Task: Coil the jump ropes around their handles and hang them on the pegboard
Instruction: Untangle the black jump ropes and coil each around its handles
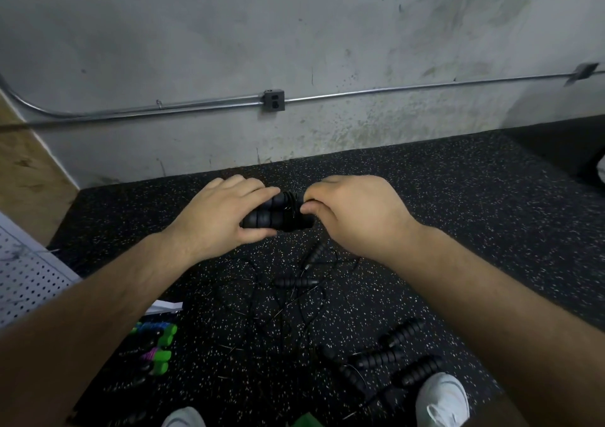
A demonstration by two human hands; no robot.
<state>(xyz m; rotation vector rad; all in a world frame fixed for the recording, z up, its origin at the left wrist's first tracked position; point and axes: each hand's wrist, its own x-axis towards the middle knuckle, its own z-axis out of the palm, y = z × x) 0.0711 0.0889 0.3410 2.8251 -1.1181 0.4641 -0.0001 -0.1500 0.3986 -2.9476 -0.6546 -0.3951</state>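
Note:
Two black ribbed jump-rope handles (273, 214) lie side by side in front of me, with thin black rope coiled round their middle. My left hand (226, 212) grips their left end. My right hand (352, 212) holds their right end, thumb and fingers pinching at the coil. Below, on the floor, loose black rope (278, 308) lies tangled with more black handles (296, 282). Part of the white pegboard (26, 276) shows at the far left.
Several black ribbed handles (396, 359) lie by my right shoe (442, 400). Ropes with green handles (155, 351) sit at lower left. The speckled black rubber floor (458, 197) runs to a grey wall with a conduit and outlet (273, 100).

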